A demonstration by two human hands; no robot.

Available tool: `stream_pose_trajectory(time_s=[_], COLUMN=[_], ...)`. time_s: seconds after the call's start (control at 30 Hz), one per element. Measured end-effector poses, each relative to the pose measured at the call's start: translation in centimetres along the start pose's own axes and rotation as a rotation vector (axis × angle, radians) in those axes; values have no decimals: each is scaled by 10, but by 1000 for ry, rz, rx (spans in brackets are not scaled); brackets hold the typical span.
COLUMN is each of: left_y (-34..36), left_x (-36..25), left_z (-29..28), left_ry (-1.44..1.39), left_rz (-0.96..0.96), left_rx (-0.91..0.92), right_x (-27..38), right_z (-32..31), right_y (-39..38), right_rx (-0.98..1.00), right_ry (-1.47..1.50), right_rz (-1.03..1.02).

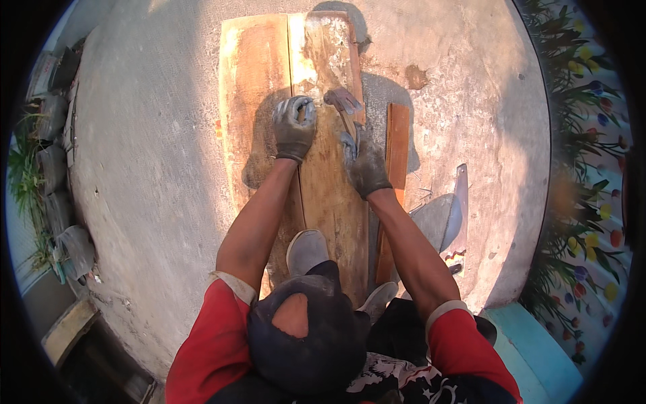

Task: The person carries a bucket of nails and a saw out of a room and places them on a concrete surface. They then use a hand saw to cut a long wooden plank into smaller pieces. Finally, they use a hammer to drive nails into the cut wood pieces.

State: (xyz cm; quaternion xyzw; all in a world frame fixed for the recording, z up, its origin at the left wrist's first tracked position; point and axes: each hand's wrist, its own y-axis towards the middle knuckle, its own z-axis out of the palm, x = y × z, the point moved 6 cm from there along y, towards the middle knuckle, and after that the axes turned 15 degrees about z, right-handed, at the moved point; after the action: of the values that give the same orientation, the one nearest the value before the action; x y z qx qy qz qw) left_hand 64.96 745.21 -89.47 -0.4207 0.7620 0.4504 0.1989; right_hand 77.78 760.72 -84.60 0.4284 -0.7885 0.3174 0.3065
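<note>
Wide wooden boards (256, 67) lie side by side on the ground, with a dark seam between them. My left hand (294, 128), in a grey work glove, is closed with curled fingers over the boards near that seam. Whatever it pinches is too small or hidden to make out. My right hand (367, 161), gloved too, grips a hammer (348, 121) by its wooden handle. The metal hammer head (343, 101) is above the right-hand board, to the right of my left hand.
A narrow reddish-brown plank (397, 141) lies right of the boards. Farther right a hand saw (457, 215) rests on the concrete floor (148, 135). My grey shoe (307, 252) stands on the boards. Potted plants (27, 175) line the left; a flower-painted wall (585, 202) borders the right.
</note>
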Motion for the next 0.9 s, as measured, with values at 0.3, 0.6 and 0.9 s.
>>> stream_pose_trajectory(time_s=[0.3,0.6,0.9], left_y=[-20,-68,-72], left_x=[20,106,99], left_z=[-135,-151,-153], left_ry=[523,64,-71], left_rz=[-126,-574,-647], left_rx=[-435,-470,-456], right_x=[31,-39,-68], right_z=[-24,4,0], right_y=[-32,-20,-17], right_rx=[-407,-245,10], right_ry=[38,202,199], right_rz=[-344,-99,68])
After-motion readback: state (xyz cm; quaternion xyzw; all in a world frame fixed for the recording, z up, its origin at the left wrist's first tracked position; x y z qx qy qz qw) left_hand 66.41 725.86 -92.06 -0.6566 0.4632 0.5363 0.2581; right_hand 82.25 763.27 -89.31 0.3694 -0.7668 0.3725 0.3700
